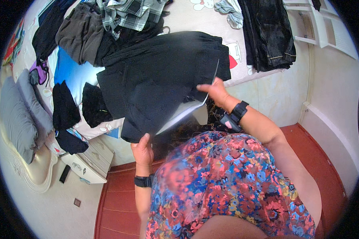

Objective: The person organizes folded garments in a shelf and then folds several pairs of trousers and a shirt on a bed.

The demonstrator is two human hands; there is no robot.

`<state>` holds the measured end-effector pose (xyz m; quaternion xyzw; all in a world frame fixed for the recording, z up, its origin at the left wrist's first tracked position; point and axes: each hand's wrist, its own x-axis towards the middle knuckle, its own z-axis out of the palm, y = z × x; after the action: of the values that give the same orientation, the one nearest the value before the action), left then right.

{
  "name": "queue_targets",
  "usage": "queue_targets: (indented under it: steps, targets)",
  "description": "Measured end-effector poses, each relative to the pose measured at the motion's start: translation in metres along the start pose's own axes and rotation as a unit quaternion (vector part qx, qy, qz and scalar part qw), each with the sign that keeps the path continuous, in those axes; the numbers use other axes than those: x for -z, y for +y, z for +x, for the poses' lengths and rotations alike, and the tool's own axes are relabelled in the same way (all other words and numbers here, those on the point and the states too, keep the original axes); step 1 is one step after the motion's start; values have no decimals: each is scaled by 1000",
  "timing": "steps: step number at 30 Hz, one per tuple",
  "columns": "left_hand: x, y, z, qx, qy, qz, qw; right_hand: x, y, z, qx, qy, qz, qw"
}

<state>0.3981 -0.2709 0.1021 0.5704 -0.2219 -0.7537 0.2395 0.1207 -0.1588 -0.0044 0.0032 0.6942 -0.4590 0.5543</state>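
Note:
A large black garment, seemingly a pair of trousers with a white stripe or panel along its near edge, is stretched out over the front of the bed. My left hand grips its near left corner, thumb on top and the other fingers mostly hidden. At its right edge, my right hand pinches the cloth beside the white stripe, thumb pointing left. The garment's far part reaches across the bedding, and its underside is hidden. Each wrist wears a black strap.
Heaped at the far left are a plaid shirt, a dark grey garment and black clothes. Folded black trousers lie far right on the patterned bedsheet. Grey pillows, a white nightstand and a white rack stand around.

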Motion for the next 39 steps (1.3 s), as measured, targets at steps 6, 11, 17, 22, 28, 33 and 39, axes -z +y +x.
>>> queue_targets:
  steps: [6, 11, 17, 22, 28, 33, 39]
  targets:
    - [-26, 12, 3, -26, -45, 82, 995, -10, 15, -24, 105, -7, -246, 963]
    - [-60, 23, 27, -54, -118, 126, 983, -18, -7, -45, 307, -27, -407, 860]
    - [-117, 21, 59, -51, -150, 193, 968, -11, -8, -46, 292, -115, -401, 861]
    - [-139, 3, 91, -34, -204, 143, 968, 10, 1, -38, 155, -59, -263, 950]
    - [-141, -2, 95, -8, -166, 85, 982, 30, 5, -29, 146, 23, -180, 973]
    - [-139, 8, 82, -1, -167, 74, 983, 43, -1, -19, 9, 118, 58, 991]
    - [-132, 6, 80, 9, -189, 113, 975, 29, 5, -9, 93, 181, -18, 979]
